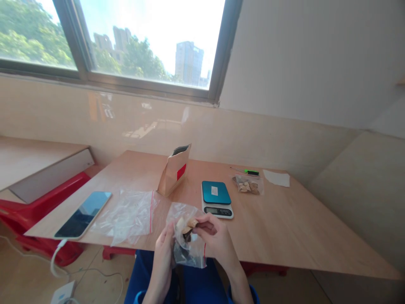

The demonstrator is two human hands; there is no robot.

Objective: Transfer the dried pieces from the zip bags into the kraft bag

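The fingers [207,223] of your right hand [218,238] are closed together in a pinch on the dry-looking pieces [189,227], and those of your left hand [165,243] are clamped on the clear bag [195,258] at its nine o'clock side. In the head view, the bag is at the near edge of the table [278,228], toward six o'clock, just above your lap.

From here, I judge that a piece could slip if your pinch is too light; because the bag hangs by the edge, it might fall on your blue trousers [198,285] or on the floor. Too hard a pinch could break a piece, as they look brittle. If your left grip becomes loose, the thin plastic may fold and spill what is inside. With the bag as clock centre, the scale [217,194] is near at one o'clock, so a wide swing of your right hand could knock it.

The bag looks transparent, soft and wrinkled, with a red line along its three o'clock side. The pieces are curled and irregular, pale tan above and dark brown below. How many there are, I cannot tell.
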